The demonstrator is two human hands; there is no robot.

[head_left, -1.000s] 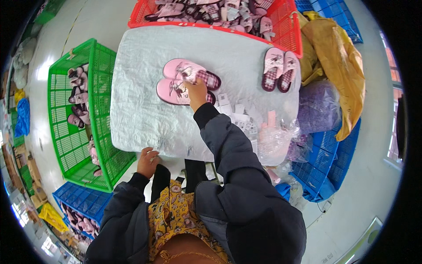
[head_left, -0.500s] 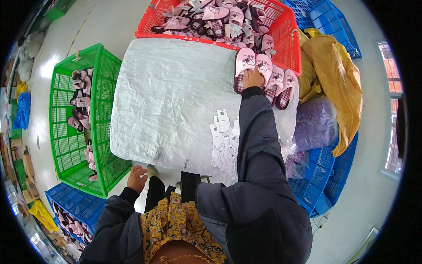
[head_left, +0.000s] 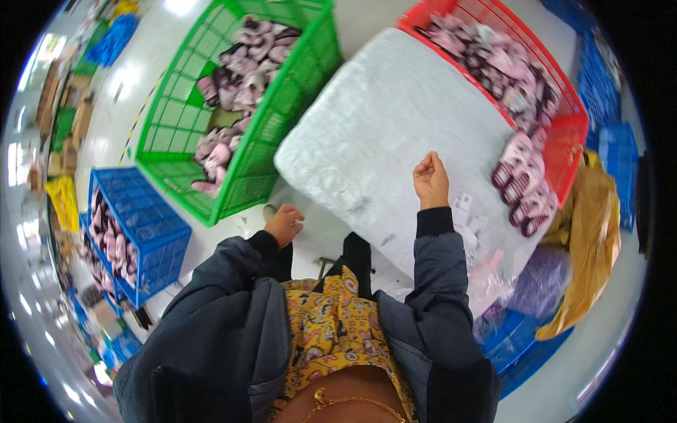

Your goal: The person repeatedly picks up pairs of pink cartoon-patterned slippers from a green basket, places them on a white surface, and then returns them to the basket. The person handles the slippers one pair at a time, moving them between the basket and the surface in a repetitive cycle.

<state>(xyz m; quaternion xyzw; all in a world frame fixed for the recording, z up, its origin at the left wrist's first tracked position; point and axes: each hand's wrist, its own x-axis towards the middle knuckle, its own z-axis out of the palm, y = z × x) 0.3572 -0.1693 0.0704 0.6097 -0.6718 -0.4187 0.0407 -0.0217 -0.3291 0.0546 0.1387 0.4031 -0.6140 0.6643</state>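
Observation:
Over the white wrapped table surface (head_left: 367, 120) hovers my right hand (head_left: 431, 182), its fingers curled in loosely and nothing visible in them. My left hand (head_left: 285, 224) hangs in front of my body, near the green crate; its fingers are slightly bent and apart, and it holds nothing. Several pink slippers (head_left: 523, 169) with dark checked insoles lie side by side on the right side of the table, against the red crate (head_left: 570, 134). White printed tags (head_left: 463, 204) lie right of my right wrist, partly hidden by the arm.
A large green crate (head_left: 148, 141) with loose pink slippers stands at the table's left. A blue crate (head_left: 166, 243) of slippers is at far left. The red crate holds a heap of slippers. Right of the table are a yellow sack (head_left: 589, 261) and a purple bundle (head_left: 539, 282).
My right hand has left the slippers and drawn back leftward over the table. The view has turned left, bringing more of the green and blue crates in. My left hand still hangs free.

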